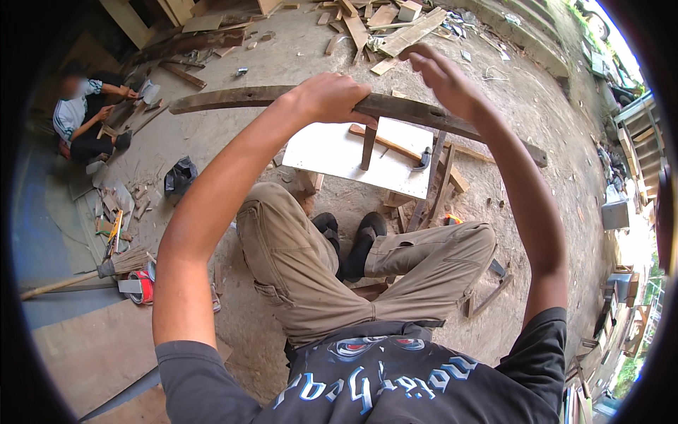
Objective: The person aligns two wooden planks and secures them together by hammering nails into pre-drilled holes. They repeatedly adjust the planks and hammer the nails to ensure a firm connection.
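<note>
Only got the head cam here, looking straight down at someone sitting with knees bent out to the sides, in khaki pants and a dark printed tee.

Left hand (332,97) is wrapped over the top of a long dark plank (406,109), fingers curled around it, so that one's a proper grip. The plank runs crosswise in front of the person, bowed-looking (could just be the fisheye), out past the worktop on both sides. Right hand (448,81) is up over the right part of the plank with the fingers stretched out and loosely open, not wrapped around anything. Can't tell if the wrist is touching the wood or just in front of it.

Just under the left hand there's a short wooden piece (368,148) running from the plank down toward the white worktop (321,152). Can't make out whether it's attached. On that worktop there's also a hammer (395,145), wooden handle and dark head, head over at the right edge.

Around the floor: scrap wood pile (395,32) up top, black plastic bag (180,177) to the left, broom (123,263) and red can (143,286) lower down. Co-worker (81,113) sits far left.
</note>
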A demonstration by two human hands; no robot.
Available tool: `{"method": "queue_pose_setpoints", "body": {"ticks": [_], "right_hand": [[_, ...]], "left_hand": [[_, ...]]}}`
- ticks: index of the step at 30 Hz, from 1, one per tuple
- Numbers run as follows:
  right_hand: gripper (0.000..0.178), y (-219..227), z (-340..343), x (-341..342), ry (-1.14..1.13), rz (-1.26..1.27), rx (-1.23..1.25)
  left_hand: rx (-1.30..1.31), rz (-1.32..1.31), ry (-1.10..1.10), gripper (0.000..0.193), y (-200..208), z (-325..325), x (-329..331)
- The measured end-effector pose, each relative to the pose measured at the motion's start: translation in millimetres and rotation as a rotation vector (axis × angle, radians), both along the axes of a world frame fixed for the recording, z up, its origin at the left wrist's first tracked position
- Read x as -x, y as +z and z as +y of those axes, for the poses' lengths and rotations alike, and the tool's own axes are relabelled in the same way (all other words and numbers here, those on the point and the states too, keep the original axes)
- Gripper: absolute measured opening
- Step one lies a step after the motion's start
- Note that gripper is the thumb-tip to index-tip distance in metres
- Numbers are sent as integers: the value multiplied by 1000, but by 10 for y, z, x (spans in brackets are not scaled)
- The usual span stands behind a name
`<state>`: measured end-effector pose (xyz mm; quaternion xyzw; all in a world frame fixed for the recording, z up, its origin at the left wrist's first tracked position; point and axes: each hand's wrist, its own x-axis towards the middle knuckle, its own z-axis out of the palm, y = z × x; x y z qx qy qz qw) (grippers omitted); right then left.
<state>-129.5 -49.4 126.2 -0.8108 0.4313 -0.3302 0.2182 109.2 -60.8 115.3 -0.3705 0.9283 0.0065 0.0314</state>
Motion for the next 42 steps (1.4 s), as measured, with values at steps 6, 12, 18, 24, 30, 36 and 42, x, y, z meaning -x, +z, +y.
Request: {"method": "queue_pose_setpoints", "body": {"ticks": [6,12,18,24,30,36,42], "right_hand": [[32,147,53,-77,-12,-183,-240],[31,-11,228,-268,76,-497,-245],[25,-301,253,-405,-60,-617,-141],[19,-278,429,-591,-165,-503,-9],[20,-398,408,-504,-168,-445,90],[18,-473,400,-500,-152,-492,111],[17,-527,387,-521,-134,-534,143]], "left_hand": [[20,89,-21,65,-53,-25,-42],[23,42,-31,67,4,-23,-18],[55,108,-32,62,-34,-1,-35],[-57,157,-2,63,-37,36,-1],[-77,105,59,49,71,104,80],[-67,111,40,46,57,101,74],[-81,83,50,46,60,85,70]]}}
